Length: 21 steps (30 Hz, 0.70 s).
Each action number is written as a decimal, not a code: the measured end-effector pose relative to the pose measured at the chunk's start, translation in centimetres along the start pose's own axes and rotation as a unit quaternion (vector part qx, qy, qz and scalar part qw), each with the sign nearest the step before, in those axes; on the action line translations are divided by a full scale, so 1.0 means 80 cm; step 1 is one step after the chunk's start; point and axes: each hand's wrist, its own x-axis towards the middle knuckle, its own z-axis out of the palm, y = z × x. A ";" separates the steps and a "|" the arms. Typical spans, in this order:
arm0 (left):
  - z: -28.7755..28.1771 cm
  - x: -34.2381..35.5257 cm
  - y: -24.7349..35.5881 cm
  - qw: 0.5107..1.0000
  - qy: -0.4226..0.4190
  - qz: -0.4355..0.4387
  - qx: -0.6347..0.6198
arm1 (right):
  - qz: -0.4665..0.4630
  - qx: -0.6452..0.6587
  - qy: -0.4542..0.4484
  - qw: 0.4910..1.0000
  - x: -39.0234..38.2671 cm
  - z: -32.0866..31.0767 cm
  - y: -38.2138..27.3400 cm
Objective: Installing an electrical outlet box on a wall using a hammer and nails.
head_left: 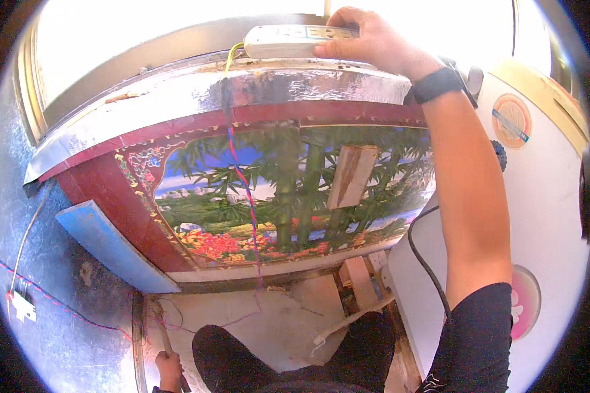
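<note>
At the top of the view my right hand [377,44] is closed over the right end of a white power strip [282,42]. The strip lies along the silver-covered windowsill ledge, or just above it; I cannot tell which. A yellow-green wire [231,56] comes out of its left end, and a twisted red and blue wire [242,177] hangs from the ledge below it. Low on the left, my left hand [169,371] is closed round a slim wooden handle [162,327] pointing away from me. The far end of this tool is too small to make out.
A panel with a bamboo picture [288,196] fronts the ledge. A blue board [115,245] leans at the left. To the right stands a white appliance-like cabinet [524,196] with a dark cable [426,262] beside it. Wood blocks [358,281] lie on the floor.
</note>
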 end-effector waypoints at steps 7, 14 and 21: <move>0.007 -0.024 0.060 0.998 0.010 0.053 0.021 | 0.097 -0.031 0.092 0.990 -0.088 -0.003 -0.043; 0.040 -0.063 0.137 0.993 -0.004 0.118 -0.018 | -0.007 0.097 0.166 0.981 -0.195 0.051 -0.032; 0.068 -0.101 0.191 0.982 -0.063 0.173 -0.049 | 0.182 0.219 0.090 0.954 -0.313 0.121 -0.027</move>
